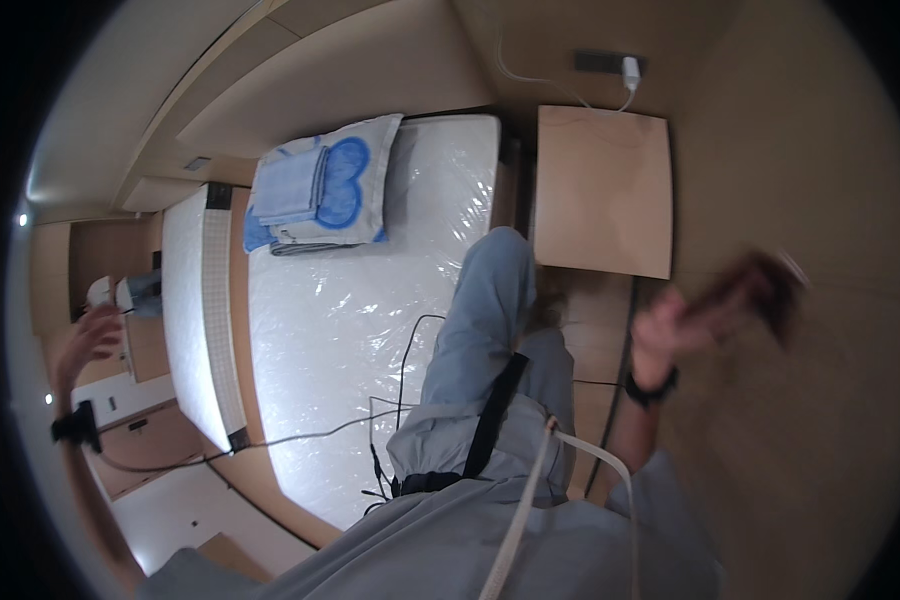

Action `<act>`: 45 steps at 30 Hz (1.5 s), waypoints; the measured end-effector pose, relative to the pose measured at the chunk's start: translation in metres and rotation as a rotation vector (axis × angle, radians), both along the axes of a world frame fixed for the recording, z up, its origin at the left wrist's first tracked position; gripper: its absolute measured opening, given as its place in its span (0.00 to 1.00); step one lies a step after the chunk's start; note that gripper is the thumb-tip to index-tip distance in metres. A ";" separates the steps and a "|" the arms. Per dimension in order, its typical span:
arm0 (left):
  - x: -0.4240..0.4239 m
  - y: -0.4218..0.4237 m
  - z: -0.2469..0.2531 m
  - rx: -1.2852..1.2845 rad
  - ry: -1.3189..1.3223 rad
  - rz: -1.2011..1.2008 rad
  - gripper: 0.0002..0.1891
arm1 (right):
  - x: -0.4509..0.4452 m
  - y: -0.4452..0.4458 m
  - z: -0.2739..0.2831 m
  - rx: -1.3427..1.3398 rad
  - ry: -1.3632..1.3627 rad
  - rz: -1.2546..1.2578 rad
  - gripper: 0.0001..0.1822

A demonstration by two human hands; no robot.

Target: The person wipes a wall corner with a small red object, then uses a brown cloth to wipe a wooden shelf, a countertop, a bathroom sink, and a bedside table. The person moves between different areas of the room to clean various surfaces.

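At the far left of the head view, my left hand [96, 337] is raised with its fingers apart and nothing in it. My right hand [664, 322], blurred by motion, grips a dark reddish-brown object [757, 296] whose kind I cannot tell; it lies right of the wooden bedside cabinet [604, 195]. Between my arms is a plastic-covered mattress [330, 307]. A white pillow with a blue pattern [345, 184] lies at its upper end, with folded light-blue cloth [292, 184] on top.
My knee reaches the mattress edge by the cabinet. A black cable [307, 435] runs from my left wrist across the mattress to my waist. A second mattress [195, 300] stands left. A white plug [630, 73] sits in the wall socket above the cabinet.
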State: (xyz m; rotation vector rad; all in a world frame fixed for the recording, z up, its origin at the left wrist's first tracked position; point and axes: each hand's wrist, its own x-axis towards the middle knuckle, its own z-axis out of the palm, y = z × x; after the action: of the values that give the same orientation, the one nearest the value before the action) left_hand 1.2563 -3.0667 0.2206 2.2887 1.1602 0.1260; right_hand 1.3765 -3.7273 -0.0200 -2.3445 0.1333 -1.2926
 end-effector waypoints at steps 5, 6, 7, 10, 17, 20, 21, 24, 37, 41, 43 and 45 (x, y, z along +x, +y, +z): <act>0.073 -0.061 -0.129 -0.482 1.118 -0.382 0.37 | 0.032 0.047 -0.243 0.117 1.553 0.208 0.36; 0.073 -0.082 -0.160 -0.671 1.213 -0.442 0.38 | 0.026 0.056 -0.262 0.081 1.405 0.228 0.33; 0.068 -0.108 -0.192 -0.869 1.269 -0.486 0.39 | 0.016 0.061 -0.280 0.035 1.262 0.238 0.31; 0.031 -0.196 -0.280 -1.163 1.281 -0.497 0.41 | 0.003 0.060 -0.276 0.053 1.341 0.293 0.27; -0.139 -0.150 -0.256 -0.998 1.470 -0.047 0.25 | -0.103 0.038 -0.244 0.222 1.681 0.374 0.25; -0.149 -0.130 -0.111 -1.135 1.238 0.702 0.23 | -0.134 0.034 -0.221 0.330 1.735 0.409 0.24; -0.140 -0.128 -0.072 -1.139 1.187 0.803 0.23 | -0.137 0.028 -0.219 0.360 1.757 0.405 0.23; -0.133 -0.143 -0.061 -1.090 1.237 0.767 0.22 | -0.143 0.018 -0.220 0.405 1.803 0.400 0.23; -0.018 -0.185 -0.441 -0.726 1.546 -0.312 0.18 | -0.202 0.066 -0.263 1.081 1.888 0.256 0.20; 0.014 -0.161 -0.500 -0.627 1.601 -0.477 0.17 | -0.227 0.095 -0.276 1.397 1.862 0.180 0.19; 0.029 -0.140 -0.519 -0.581 1.623 -0.566 0.16 | -0.237 0.113 -0.280 1.571 1.823 0.146 0.19; 0.050 -0.116 -0.526 -0.525 1.651 -0.643 0.16 | -0.244 0.130 -0.284 1.759 1.763 0.134 0.19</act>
State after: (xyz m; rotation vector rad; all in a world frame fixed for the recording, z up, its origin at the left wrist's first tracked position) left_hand 1.3067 -3.1827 -0.3058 1.8227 0.7103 -2.2815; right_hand 1.1327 -3.5970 -0.3039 -0.9950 1.0043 1.0643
